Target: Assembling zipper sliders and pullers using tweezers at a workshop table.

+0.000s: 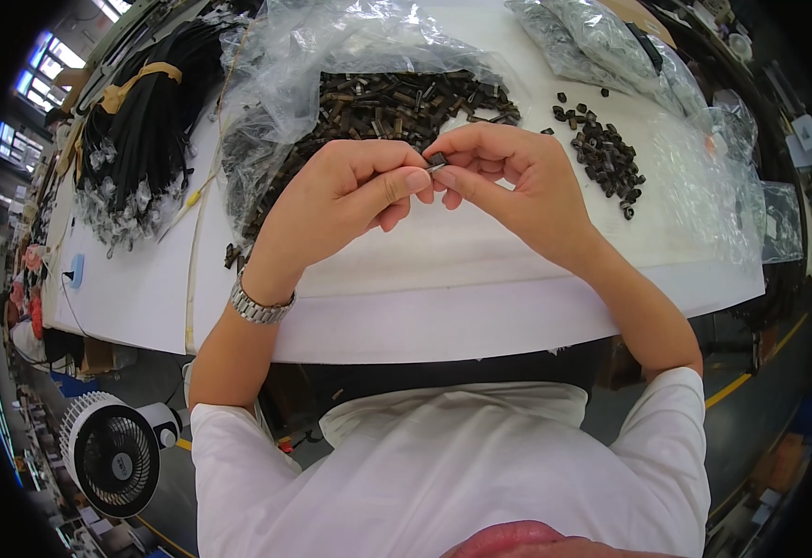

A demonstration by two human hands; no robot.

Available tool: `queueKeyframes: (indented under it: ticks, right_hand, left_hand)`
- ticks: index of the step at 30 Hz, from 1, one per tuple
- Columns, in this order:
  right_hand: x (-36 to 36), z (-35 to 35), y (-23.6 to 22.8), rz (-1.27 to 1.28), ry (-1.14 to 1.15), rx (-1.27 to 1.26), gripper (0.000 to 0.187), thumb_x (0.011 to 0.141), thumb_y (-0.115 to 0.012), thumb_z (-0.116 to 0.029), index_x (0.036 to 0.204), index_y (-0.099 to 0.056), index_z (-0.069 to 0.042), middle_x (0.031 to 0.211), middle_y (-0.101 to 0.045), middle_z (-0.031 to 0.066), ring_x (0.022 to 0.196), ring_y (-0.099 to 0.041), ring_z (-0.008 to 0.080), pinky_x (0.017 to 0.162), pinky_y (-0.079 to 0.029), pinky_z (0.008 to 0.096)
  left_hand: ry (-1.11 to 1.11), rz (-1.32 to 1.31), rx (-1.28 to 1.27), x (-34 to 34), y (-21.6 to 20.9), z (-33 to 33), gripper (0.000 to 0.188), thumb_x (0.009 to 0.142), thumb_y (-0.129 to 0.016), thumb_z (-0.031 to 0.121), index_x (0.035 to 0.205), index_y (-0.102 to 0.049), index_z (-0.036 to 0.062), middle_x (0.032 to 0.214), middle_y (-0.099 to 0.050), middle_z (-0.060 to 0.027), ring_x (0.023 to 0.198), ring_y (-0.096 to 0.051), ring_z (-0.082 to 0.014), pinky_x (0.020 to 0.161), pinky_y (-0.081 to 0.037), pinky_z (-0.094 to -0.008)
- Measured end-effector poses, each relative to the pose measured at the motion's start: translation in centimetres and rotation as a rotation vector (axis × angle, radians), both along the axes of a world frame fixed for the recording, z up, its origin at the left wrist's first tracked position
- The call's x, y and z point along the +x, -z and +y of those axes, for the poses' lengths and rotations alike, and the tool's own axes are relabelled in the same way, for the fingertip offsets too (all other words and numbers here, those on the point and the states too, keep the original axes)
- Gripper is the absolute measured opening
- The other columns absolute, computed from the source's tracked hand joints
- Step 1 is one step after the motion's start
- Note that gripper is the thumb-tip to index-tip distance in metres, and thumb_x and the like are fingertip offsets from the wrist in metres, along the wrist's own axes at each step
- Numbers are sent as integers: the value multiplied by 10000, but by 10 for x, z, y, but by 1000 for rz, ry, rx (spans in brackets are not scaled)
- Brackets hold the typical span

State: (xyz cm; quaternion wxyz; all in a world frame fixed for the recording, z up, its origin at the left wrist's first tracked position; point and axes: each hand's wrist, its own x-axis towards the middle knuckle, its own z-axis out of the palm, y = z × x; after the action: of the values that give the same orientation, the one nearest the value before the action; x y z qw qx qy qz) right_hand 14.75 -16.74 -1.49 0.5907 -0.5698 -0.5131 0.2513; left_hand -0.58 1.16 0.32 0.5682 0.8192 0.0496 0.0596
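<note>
Both my hands meet above the white table, pinching a small black piece (437, 160) between them. A thin pale or shiny strip shows at its lower side; its exact kind is too small to make out. My left hand (341, 191), with a metal watch on the wrist, grips it between thumb and forefinger. From the other side, my right hand (522, 186) holds it with thumb and forefinger, the other fingers curled. Behind my hands a heap of small dark brown and black pieces (378, 104) spills from a clear plastic bag (280, 70).
To the right lies a smaller pile of short black pieces (606, 153). Clear plastic bags (592, 46) lie at the back right. On the left, a bundle of black straps (150, 121) is tied with a tan band. A white fan (113, 456) stands below the table's left side.
</note>
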Motion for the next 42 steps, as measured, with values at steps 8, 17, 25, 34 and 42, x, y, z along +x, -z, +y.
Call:
queueKeyframes:
  ticks: [8, 17, 25, 34, 42]
  right_hand:
    - [0, 2, 7, -135, 12, 106, 200, 964, -720, -33, 1154, -735, 27, 958, -774, 89, 819, -733, 125, 775, -606, 271]
    - [11, -7, -16, -82, -86, -114, 121, 939, -757, -71, 1018, -724, 15, 807, -753, 89, 690, -714, 137, 666, -569, 285]
    - [70, -54, -17, -990, 610, -484, 168, 963, -718, -138, 1074, -744, -14, 761, -716, 102, 728, -697, 255, 735, -558, 392]
    - [32, 8, 31, -977, 253, -443, 251, 937, -776, -268, 938, -687, -34, 869, -720, 122, 838, -703, 325, 772, -552, 442]
    - [32, 14, 29, -265, 198, -408, 117, 947, -743, -101, 992, -712, 3, 771, -681, 47, 679, -633, 141, 651, -518, 304]
  left_hand:
    - [-11, -12, 116, -1, -4, -2, 288, 1070, -639, 229, 879, -723, 31, 605, -548, 40, 560, -459, -42, 532, -354, -243]
    - [94, -73, -82, 2, 6, 4, 303, 1086, -633, 248, 904, -730, 25, 602, -542, 50, 504, -426, -14, 467, -294, -209]
    - [-105, -27, 9, 11, 14, 7, 316, 1097, -605, 259, 913, -729, 35, 609, -541, 56, 499, -389, 0, 467, -284, -200]
    - [-128, -40, -16, 14, 17, 10, 308, 1084, -621, 258, 925, -740, 23, 623, -565, 43, 531, -428, -15, 493, -322, -212]
    - [-153, -85, 80, 8, 27, 7, 266, 1062, -619, 210, 940, -748, 12, 653, -611, 31, 596, -528, -35, 549, -405, -225]
